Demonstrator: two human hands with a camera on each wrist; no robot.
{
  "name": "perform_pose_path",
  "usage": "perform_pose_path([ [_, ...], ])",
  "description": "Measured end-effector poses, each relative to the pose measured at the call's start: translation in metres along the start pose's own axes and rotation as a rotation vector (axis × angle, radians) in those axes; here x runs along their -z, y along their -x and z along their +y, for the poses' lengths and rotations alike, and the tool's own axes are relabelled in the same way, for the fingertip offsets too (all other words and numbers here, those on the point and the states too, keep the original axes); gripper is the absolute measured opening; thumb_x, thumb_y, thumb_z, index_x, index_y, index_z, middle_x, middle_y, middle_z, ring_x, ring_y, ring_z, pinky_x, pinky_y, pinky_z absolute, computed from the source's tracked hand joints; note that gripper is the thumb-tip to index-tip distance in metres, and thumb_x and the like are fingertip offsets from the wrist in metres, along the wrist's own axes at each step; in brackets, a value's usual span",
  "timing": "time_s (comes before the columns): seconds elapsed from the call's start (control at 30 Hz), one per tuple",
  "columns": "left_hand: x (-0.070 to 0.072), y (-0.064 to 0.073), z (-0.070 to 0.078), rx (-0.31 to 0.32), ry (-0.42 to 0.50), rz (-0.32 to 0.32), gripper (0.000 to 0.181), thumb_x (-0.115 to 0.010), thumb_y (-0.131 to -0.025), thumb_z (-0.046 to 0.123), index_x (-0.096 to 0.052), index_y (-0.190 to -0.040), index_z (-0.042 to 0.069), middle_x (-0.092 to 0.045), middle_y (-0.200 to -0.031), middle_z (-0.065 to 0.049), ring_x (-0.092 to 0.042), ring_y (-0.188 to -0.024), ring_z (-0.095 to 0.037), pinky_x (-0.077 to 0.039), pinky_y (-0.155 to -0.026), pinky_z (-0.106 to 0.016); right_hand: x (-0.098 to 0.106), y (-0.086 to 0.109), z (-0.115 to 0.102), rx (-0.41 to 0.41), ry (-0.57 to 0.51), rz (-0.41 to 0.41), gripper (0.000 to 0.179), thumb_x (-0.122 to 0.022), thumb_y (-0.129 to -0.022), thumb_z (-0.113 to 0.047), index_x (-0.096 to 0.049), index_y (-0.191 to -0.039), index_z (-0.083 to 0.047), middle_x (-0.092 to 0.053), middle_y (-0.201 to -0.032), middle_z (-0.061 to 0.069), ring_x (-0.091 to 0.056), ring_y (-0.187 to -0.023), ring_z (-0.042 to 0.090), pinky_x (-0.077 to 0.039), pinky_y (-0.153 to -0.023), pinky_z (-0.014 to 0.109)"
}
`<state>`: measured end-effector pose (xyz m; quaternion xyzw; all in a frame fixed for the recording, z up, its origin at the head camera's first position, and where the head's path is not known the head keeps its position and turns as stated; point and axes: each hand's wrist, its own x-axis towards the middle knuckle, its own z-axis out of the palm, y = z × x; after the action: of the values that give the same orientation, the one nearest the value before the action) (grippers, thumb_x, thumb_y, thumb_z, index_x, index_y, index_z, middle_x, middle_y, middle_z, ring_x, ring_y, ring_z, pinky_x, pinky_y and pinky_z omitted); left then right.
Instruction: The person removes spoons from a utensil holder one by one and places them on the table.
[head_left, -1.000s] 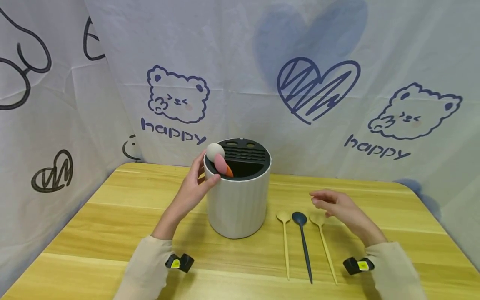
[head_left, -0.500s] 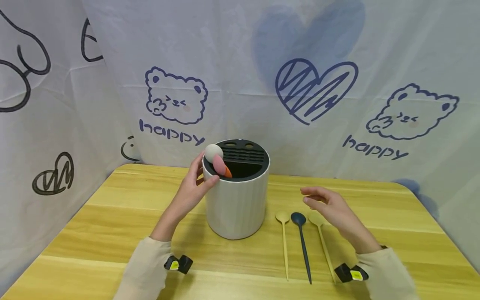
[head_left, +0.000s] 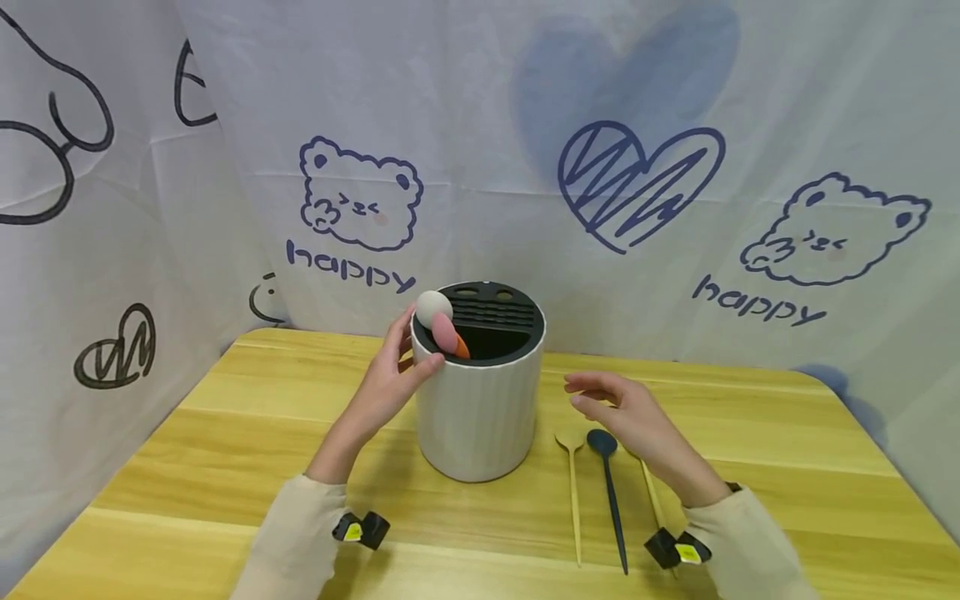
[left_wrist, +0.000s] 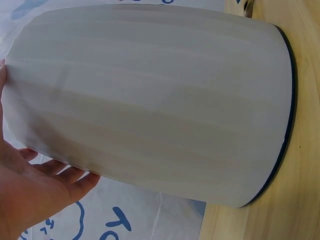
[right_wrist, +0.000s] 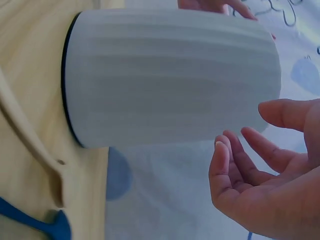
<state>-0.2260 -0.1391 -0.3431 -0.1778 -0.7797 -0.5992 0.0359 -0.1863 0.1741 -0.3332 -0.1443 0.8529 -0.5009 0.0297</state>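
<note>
L hand [head_left: 386, 375] has a firm-ish hold on the white ribbed holder [head_left: 478, 425], centre of frame: thumb on the near side by the rim, fingers bent round the L side, prob. to keep it from tipping or sliding. How hard it presses, can't tell. R hand [head_left: 637, 425], right of centre, holds nothing; thumb and fingers are loosely bent w/ a gap betw. them, over the spoons' upper ends and apart from the holder.

Holder stands upright on the wood table [head_left: 225, 450], its black top [head_left: 525, 346] facing up so the slots are reachable. A white round head [head_left: 433, 309], a pink head [head_left: 444, 332] and an orange tip [head_left: 462, 347] lean at the L end of the front opening; lower parts hidden.

Lower right: L yellow spoon [head_left: 575, 500], dark blue spoon [head_left: 613, 504] and R yellow spoon [head_left: 652, 492] lie side by side, bowls away from the person, handles toward, apparently spaced for easy one-by-one pickup. R hand and wrist cover some of the R yellow one.
</note>
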Motion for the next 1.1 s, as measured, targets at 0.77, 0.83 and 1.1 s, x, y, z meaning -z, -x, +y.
perform_pose_path([
  [0.77,0.000,0.000,0.000,0.008,0.005,0.001,0.079,-0.060,-0.093,0.032,-0.015,-0.155,0.015,-0.025,-0.155,-0.015,-0.029,-0.138,-0.035,-0.027,-0.110,-0.053,0.018,-0.033,-0.071,0.113,0.141,-0.074,0.032,-0.058,-0.097,-0.016,-0.060,-0.126,-0.003,-0.064,-0.116,0.010,-0.060,-0.100,0.023,-0.053,-0.083,0.038],
  [0.83,0.000,0.000,-0.001,0.009,0.005,0.002,0.079,-0.060,-0.093,0.033,-0.015,-0.155,0.016,-0.025,-0.155,-0.015,-0.029,-0.138,-0.035,-0.027,-0.110,-0.052,0.017,-0.036,-0.077,0.119,0.105,-0.094,0.032,-0.058,-0.097,-0.015,-0.060,-0.126,-0.002,-0.064,-0.116,0.011,-0.060,-0.100,0.024,-0.054,-0.082,0.037],
  [1.1,-0.001,-0.002,-0.003,0.009,0.002,0.001,0.078,-0.059,-0.093,0.032,-0.015,-0.155,0.016,-0.025,-0.155,-0.015,-0.029,-0.139,-0.035,-0.027,-0.111,-0.052,0.009,-0.050,-0.093,0.117,0.081,-0.142,0.032,-0.062,-0.095,-0.019,-0.064,-0.123,-0.003,-0.065,-0.118,0.010,-0.063,-0.099,0.021,-0.055,-0.081,0.037],
])
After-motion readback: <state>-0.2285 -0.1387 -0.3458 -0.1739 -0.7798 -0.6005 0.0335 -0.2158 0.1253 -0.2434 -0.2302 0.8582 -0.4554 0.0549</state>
